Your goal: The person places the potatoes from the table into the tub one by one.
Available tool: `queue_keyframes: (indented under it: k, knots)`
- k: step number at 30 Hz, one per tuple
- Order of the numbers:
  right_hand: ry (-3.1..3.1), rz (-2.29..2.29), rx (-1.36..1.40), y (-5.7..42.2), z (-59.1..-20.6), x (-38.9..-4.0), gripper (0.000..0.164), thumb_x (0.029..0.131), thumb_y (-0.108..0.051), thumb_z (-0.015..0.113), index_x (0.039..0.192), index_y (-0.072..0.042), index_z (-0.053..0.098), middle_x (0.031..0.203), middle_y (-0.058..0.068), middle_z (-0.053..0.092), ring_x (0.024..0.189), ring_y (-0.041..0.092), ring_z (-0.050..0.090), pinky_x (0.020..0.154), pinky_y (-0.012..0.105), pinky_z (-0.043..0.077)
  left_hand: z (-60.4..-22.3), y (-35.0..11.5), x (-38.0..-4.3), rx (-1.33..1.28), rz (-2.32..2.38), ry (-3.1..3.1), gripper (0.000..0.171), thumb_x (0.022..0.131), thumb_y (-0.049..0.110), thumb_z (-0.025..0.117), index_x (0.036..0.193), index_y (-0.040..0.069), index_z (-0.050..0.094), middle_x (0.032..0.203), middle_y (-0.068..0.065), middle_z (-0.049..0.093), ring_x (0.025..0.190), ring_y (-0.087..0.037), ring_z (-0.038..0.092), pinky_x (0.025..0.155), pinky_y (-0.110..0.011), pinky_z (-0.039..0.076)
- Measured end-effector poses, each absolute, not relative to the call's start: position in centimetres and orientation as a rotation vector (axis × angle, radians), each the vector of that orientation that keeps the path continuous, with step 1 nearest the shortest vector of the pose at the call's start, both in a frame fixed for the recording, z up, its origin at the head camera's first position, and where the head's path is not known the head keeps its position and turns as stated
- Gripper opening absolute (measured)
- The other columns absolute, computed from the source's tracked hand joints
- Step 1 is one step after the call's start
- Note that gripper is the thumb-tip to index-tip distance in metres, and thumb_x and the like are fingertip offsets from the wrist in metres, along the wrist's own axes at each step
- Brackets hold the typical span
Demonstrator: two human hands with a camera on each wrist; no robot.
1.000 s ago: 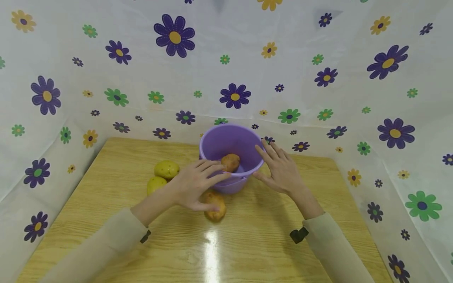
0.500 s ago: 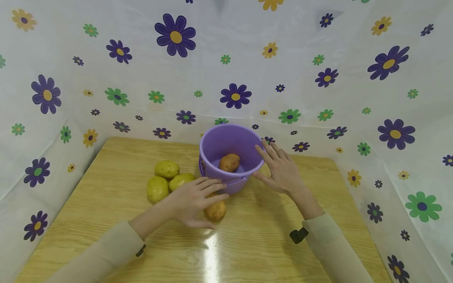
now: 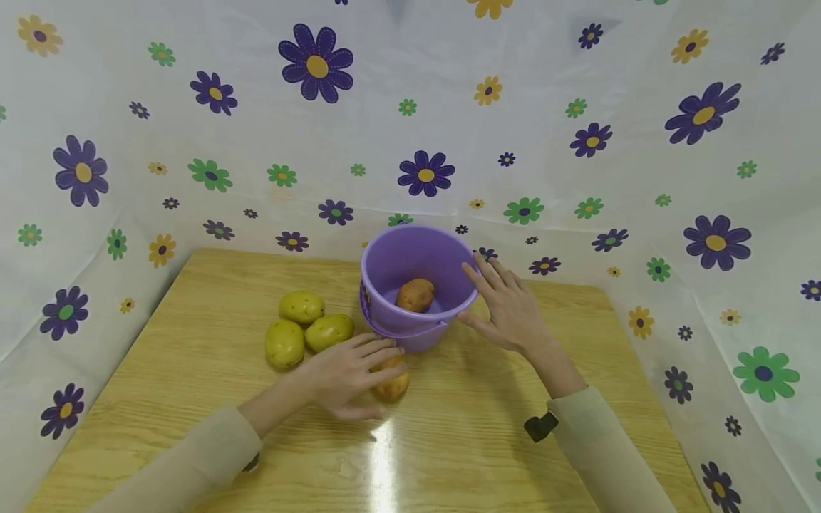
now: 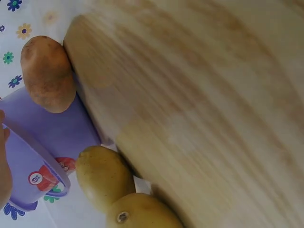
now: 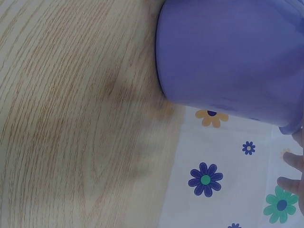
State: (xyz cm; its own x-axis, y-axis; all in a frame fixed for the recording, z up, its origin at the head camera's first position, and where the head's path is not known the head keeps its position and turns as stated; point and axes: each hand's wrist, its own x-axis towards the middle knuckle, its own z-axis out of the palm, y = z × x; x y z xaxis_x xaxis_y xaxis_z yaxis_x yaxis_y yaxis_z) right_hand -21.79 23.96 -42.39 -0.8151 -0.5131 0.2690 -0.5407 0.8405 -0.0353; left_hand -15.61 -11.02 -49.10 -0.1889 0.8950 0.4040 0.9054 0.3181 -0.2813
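My left hand (image 3: 346, 374) is over a brown potato (image 3: 393, 387) on the table, fingers spread and partly covering it. That potato (image 4: 47, 73) shows whole in the left wrist view, close to the purple bucket (image 4: 71, 116). A second brown potato (image 3: 415, 295) lies inside the bucket (image 3: 413, 335), which stands upright. At the bucket's right side, my right hand (image 3: 507, 303) rests straight, spread fingers against the rim. In the right wrist view, several fingertips (image 5: 289, 183) show at the right edge beside the bucket wall (image 5: 228, 57).
Three yellow-green potatoes (image 3: 330, 332) are grouped left of the bucket on the wooden table (image 3: 462, 442). A white flowered sheet (image 3: 359, 128) rises behind the table and along both sides.
My left hand has drawn back from over the bucket's front rim, toward me and slightly left, uncovering the yellow-green potatoes. The right hand stays at the rim.
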Motion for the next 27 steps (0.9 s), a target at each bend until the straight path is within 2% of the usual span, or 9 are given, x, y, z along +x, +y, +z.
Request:
queue_keyframes:
  k: [6,14,22,27]
  knots:
    - [-2.777,0.17,0.803,23.9,-42.3,-21.8,0.1,0.094,-0.09,0.018,0.169,-0.023,0.026,0.177,0.011,0.025,0.162,0.041,0.027,0.128,0.065,0.033,-50.0,-11.1,-15.5,-1.637,0.008,-2.123,0.079,0.094,0.071,0.06,0.148,0.013,0.058,0.146,-0.014,0.064,0.133,-0.032,0.064,0.111,-0.047,0.056]
    - [-2.803,0.155,0.799,23.9,-42.1,-21.6,0.097,0.096,-0.088,0.023,0.169,-0.024,0.024,0.179,0.007,0.018,0.162,0.041,0.026,0.127,0.065,0.033,-51.3,-10.9,-15.6,-1.644,0.082,-2.228,0.081,0.097,0.074,0.051,0.154,0.016,0.052,0.151,-0.011,0.061,0.139,-0.031,0.06,0.115,-0.048,0.052]
    - [-2.795,0.168,0.801,23.9,-42.2,-21.7,0.1,0.094,-0.089,0.019,0.169,-0.024,0.025,0.178,0.009,0.02,0.162,0.041,0.027,0.128,0.064,0.032,-52.1,-10.3,-15.9,-1.633,0.136,-2.338,0.086,0.096,0.078,0.049,0.158,0.018,0.047,0.154,-0.009,0.058,0.143,-0.029,0.055,0.121,-0.048,0.046]
    - [-2.794,0.169,0.799,23.9,-42.3,-21.7,0.102,0.093,-0.091,0.015,0.169,-0.023,0.025,0.178,0.009,0.021,0.161,0.041,0.028,0.128,0.065,0.032,-52.5,-10.2,-16.1,-1.631,0.111,-2.38,0.083,0.097,0.076,0.049,0.158,0.019,0.046,0.153,-0.009,0.058,0.143,-0.029,0.053,0.122,-0.049,0.045]
